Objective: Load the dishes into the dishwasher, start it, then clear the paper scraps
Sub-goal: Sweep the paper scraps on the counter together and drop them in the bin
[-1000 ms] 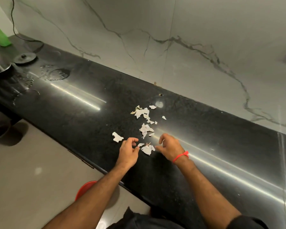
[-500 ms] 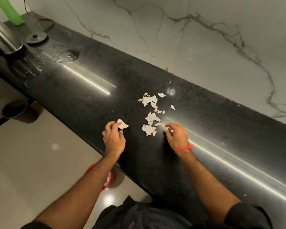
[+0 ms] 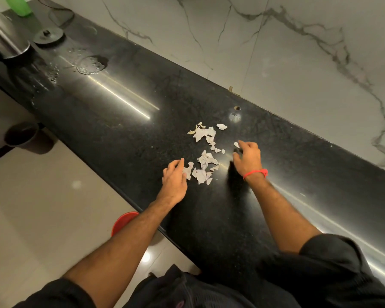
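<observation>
Several torn white paper scraps [image 3: 203, 161] lie scattered on the black stone counter [image 3: 125, 121]. A farther cluster of scraps [image 3: 203, 133] sits toward the wall. My left hand [image 3: 175, 176] rests on the counter at the left of the near pile, fingers touching one scrap [image 3: 188, 171]. My right hand [image 3: 247, 157], with a red band on the wrist, lies to the right of the pile, fingers spread and bent, fingertips at a small scrap [image 3: 236, 144]. Neither hand holds anything that I can see.
A steel vessel [image 3: 2, 38] and a dark round lid [image 3: 49, 36] stand at the counter's far left, beside water puddles [image 3: 89, 64]. A green bottle [image 3: 18, 4] is at the top left. A red bin [image 3: 125, 222] sits on the floor under the counter edge.
My left hand slid a scrap rightward against the near pile. My right hand moved farther from me, up to a small scrap at the right. The view shifted closer.
</observation>
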The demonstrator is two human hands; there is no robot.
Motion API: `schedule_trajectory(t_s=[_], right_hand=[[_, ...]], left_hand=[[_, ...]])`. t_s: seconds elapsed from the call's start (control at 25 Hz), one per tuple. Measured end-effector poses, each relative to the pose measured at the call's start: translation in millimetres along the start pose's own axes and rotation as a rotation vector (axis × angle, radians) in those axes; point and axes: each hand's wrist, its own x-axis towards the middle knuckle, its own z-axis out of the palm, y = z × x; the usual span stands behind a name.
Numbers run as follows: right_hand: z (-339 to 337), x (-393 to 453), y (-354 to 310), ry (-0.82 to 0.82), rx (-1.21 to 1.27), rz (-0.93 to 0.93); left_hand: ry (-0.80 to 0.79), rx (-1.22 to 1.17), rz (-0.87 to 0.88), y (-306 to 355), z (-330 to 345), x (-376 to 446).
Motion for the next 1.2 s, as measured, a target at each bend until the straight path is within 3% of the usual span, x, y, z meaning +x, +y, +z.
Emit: schedule_trajectory(t_s=[0.12, 0.28, 0.48, 0.6, 0.68, 0.8, 0.92, 1.04, 1.12, 1.2], right_hand=[[11, 12, -1, -0.130, -0.115, -0.137], [14, 38, -15, -0.011, 0.077, -0.136], [16, 84, -34, -0.263, -0.279, -0.141], [28, 79, -31, -0.206, -0.159, -0.255], [33, 72, -26, -0.141, -0.018, -0.235], [42, 67, -33, -0.150, -0.100, -0.188], [49, 60, -50, -0.261, -0.285, -0.346], [50, 43, -51, -0.335, -0.262, -0.488], [45, 27, -43, -0.286, -0.136, -0.509], [36, 17, -30, -0.147, -0.078, -0.407]], left_hand=[[0.010, -0.064, 0.045, 6, -3, 13], [-0.016, -0.014, 0.001, 10, -10, 33], [-0.044, 0.059, -0.009, 9, -20, 44], [-0.098, 0.147, 0.014, 14, -21, 48], [-0.107, 0.179, 0.013, 18, -21, 52], [-0.110, 0.202, 0.001, 22, -21, 55], [-0.116, 0.200, -0.010, 21, -21, 57], [-0.110, 0.120, -0.006, 15, -23, 60], [-0.052, 0.032, 0.024, 4, -22, 54], [0.054, -0.083, 0.042, -12, -17, 41]])
